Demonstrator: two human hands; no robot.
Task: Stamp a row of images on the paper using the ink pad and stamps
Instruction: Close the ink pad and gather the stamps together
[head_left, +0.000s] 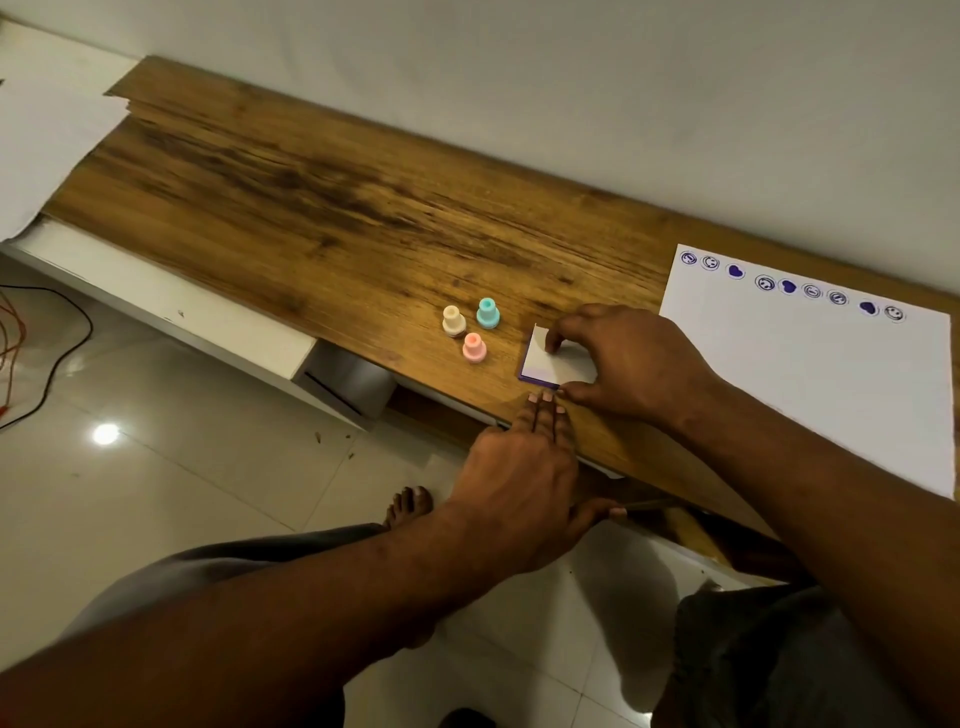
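Right hand (623, 358) grips the ink pad (540, 364): my thumb sits against its near edge, one curled finger presses on the far side of the lid, and the rest of the hand arches over it. Left hand (524, 467) lies flat on the near edge of the table (311, 208), fingers straight and together, holding nothing. Its fingertips are just beside the pad's near corner and its thumb hangs below the edge. I read the pad as a small square with a white lid over a purple base. The lid covers it, so what is inside is hidden from me. It sits close to the table's near edge, between the stamps and the paper (831, 395). Toward the left end from the pad, a cream stamp (453, 320), a teal stamp (488, 312) and a pink stamp (474, 347) stand upright in a tight cluster. The paper lies at the right end of the table, and along its far edge runs a row of nine purple prints (788, 286), round faces mixed with solid hearts. The rest of the sheet is blank. The table is brown wood with dark grain, set against a plain pale wall (571, 78), and a white sheet (52, 130) covers its far left corner. Below it I see a glossy tiled floor (182, 467) with a bright spot of reflected light, black and orange cables (31, 353) off to the left, and a bare foot (410, 504).
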